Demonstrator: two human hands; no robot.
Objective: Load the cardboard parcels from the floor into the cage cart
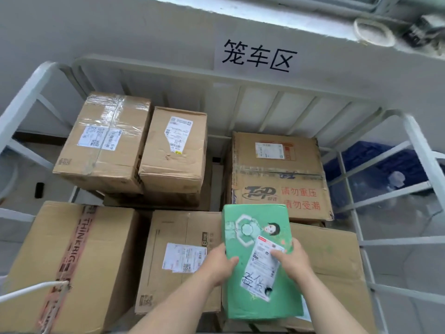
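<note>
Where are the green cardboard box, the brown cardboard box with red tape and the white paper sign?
Green cardboard box (255, 218): head view, far end.
Brown cardboard box with red tape (108, 261): head view, bare top.
White paper sign (256, 56): head view, middle.

Six brown parcels showing tops inside cage cart: three at its back, three at its front. One green parcel over cart's front, gripped by my left hand and right hand. One sign behind cart.

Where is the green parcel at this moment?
The green parcel is low and right of centre in the head view, held by the left hand and right hand over the cage cart, in front of the TOP carton.
</note>
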